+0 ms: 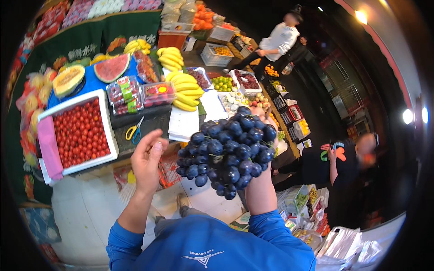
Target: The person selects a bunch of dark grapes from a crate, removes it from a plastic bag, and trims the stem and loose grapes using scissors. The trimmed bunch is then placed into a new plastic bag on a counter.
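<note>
A large bunch of dark blue-purple grapes rests on my right hand, which supports it from beneath. Most of that hand is hidden by the fruit; some fingers show at the bunch's far edge. To the left of the grapes, my left hand is raised and holds nothing, its fingers loosely bent with the thumb apart. Beyond it on the stand lie scissors with yellow and blue handles. A white foam box full of small red tomatoes sits to the left.
Bananas, a cut watermelon, a halved melon and clear fruit packs cover the stand. White papers hang at its edge. One person walks at the back; another stands at right.
</note>
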`<state>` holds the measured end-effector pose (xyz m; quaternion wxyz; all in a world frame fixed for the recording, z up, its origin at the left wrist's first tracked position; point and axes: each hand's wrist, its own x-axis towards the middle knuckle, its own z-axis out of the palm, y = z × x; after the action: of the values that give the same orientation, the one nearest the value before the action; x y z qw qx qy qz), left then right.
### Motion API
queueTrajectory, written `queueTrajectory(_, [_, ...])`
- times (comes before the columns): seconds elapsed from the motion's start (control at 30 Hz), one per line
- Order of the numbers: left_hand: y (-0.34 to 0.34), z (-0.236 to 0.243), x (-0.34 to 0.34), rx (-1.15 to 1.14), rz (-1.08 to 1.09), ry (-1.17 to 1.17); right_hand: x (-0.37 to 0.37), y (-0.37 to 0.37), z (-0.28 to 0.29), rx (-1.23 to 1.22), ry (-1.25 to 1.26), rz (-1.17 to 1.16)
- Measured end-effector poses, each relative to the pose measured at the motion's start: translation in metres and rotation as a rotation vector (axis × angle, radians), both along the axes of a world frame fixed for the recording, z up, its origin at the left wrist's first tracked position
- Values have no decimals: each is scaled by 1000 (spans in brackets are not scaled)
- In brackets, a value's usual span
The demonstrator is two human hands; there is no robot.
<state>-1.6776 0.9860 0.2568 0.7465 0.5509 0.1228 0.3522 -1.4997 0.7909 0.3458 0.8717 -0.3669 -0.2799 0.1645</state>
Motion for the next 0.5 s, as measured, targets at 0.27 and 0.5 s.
queueTrajectory(0.27, [-13, -1, 28, -725, -842, -128, -1, 15, 49, -69, 23, 61])
queueTrajectory(0.5, [-17, 44, 31, -682, -1009, -258, 22, 32, 105, -8, 78, 161])
